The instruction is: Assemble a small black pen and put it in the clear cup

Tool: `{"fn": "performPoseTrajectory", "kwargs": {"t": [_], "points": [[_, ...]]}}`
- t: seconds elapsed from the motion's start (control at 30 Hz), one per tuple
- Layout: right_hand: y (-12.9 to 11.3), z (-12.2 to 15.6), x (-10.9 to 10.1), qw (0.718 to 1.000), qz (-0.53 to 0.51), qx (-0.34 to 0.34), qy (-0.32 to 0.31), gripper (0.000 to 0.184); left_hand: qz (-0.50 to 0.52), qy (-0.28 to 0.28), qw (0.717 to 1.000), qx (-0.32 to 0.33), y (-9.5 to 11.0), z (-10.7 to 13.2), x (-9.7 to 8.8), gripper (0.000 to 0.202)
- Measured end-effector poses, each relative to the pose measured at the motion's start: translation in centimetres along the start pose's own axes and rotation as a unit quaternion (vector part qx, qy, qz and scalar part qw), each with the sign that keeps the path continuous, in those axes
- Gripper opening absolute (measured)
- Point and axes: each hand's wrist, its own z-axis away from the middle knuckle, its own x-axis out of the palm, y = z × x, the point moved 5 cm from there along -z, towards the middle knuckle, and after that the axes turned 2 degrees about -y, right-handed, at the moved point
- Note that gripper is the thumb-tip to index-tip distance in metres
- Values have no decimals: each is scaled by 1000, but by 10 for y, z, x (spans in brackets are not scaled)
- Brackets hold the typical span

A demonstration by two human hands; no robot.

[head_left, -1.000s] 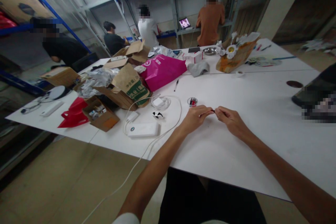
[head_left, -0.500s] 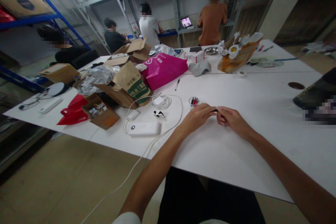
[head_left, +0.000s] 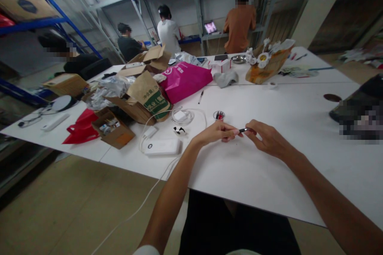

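My left hand (head_left: 223,132) pinches one end of a slim black pen (head_left: 243,130), held level just above the table. At the other end, which has a silvery glint, the fingertips of my right hand (head_left: 263,137) are closed on it. Most of the pen is covered by my fingers. Right behind my left hand stands a small clear cup (head_left: 219,115) with red and black pieces in it. Another dark pen (head_left: 200,97) lies farther back on the white table (head_left: 257,183).
To the left are a white power bank (head_left: 162,147), a coiled white cable (head_left: 187,116), a small black-and-white object (head_left: 179,130) and an open carton (head_left: 115,133). Behind sit a magenta bag (head_left: 187,81) and a grey cloth (head_left: 226,79). A dark bag (head_left: 359,103) stands right. Several people sit beyond.
My hands have moved slightly apart and down, showing more of the pen between them. The camera view has shifted a little.
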Motion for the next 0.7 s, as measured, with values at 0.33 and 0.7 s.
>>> {"fn": "performPoseTrajectory", "kwargs": {"t": [0.33,0.7], "points": [[-13,1,10,999,5,-35,-31,26,91,-50,992,-78,-14,7,-3,49],[-7,0,13,997,-52,48,0,36,-47,2,999,-8,-2,5,-3,55]]}}
